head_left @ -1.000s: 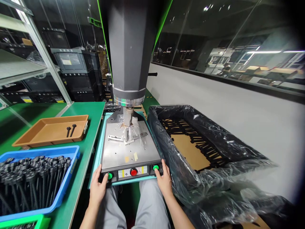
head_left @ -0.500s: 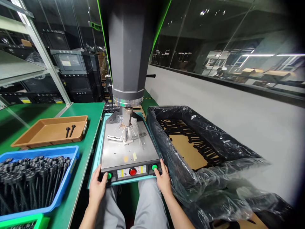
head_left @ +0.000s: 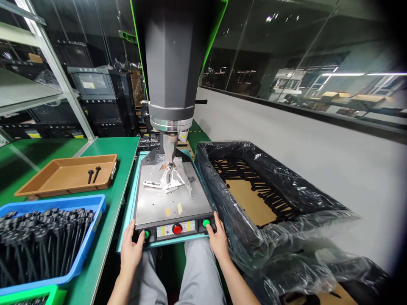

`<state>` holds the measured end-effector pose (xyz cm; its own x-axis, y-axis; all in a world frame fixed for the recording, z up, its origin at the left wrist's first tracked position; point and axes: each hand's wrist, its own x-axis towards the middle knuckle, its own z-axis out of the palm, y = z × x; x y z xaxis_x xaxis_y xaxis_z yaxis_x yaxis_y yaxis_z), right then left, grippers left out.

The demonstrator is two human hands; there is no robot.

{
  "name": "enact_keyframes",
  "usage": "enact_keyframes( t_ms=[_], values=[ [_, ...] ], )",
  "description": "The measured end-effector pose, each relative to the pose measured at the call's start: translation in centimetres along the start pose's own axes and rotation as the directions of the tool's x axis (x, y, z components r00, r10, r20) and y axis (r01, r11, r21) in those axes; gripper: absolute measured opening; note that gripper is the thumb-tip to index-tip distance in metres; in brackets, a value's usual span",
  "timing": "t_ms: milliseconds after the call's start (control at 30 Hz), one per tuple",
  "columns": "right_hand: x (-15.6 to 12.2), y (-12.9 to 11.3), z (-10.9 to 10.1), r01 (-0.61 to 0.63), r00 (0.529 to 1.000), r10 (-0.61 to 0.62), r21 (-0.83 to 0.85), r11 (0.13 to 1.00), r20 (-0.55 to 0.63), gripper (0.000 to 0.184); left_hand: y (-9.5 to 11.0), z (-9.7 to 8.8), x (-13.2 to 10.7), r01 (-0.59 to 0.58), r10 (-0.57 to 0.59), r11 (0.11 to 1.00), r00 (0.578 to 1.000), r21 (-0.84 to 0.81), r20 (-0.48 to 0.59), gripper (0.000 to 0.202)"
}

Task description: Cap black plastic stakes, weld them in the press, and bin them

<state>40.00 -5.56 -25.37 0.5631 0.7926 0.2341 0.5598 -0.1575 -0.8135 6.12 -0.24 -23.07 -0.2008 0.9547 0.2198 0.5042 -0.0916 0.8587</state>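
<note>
My left hand [head_left: 131, 248] rests at the left front corner of the press base [head_left: 149, 218], fingers stretched along its side, thumb at the left green button [head_left: 146, 234]. On the opposite corner, my right hand [head_left: 218, 239] has its thumb by the right green button [head_left: 206, 223] and its fingers along the edge. Both hands are open and hold no loose part. Between them sits a red button [head_left: 177, 228]. Above the metal plate [head_left: 155, 203], the press's metal tool [head_left: 170, 148] points down at a fixture [head_left: 152, 184] partly covered by clear plastic film [head_left: 178, 176].
At left, a green table bears a brown tray [head_left: 60, 169] with two black bolt-like parts [head_left: 93, 174] and a blue bin [head_left: 63, 277] full of black ribbed parts [head_left: 44, 241]. A plastic-lined box [head_left: 270, 169] at right holds rows of black parts on cardboard [head_left: 249, 201].
The press head and its tool have risen slightly. The clear film over the fixture has shifted and bunched up. Both hands have stayed almost still at the corners.
</note>
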Motion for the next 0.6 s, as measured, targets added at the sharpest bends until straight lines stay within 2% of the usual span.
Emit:
enact_keyframes(
  t_ms=[600],
  values=[
    [0.00,0.33,0.22,0.009,1.000,-0.009,0.002,1.000,-0.008,0.061,0.14,0.06,-0.02,0.003,-0.003,1.000,1.000,0.009,-0.004,0.059]
  ],
)
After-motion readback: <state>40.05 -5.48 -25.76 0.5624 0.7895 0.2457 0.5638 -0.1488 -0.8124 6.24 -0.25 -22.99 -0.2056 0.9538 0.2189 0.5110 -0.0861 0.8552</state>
